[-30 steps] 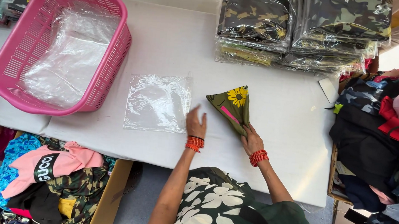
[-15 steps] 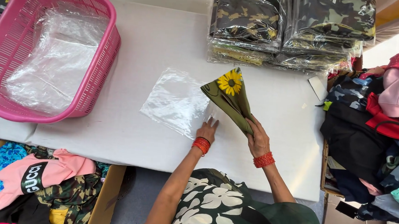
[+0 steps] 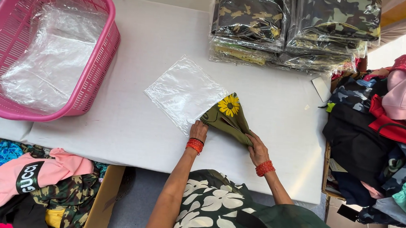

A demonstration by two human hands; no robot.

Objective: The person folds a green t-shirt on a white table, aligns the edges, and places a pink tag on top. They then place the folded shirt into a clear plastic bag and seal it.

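Garment now lower, touching bag.

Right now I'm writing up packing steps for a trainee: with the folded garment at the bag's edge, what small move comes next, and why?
Probably slide the folded olive garment further into the clear plastic bag. The left hand sits at the bag's near edge, the right hand grips the garment's other end, and its sunflower corner meets the bag's edge.

Pink basket holding clear plastic, left; bagged camouflage stacks at table's far edge.
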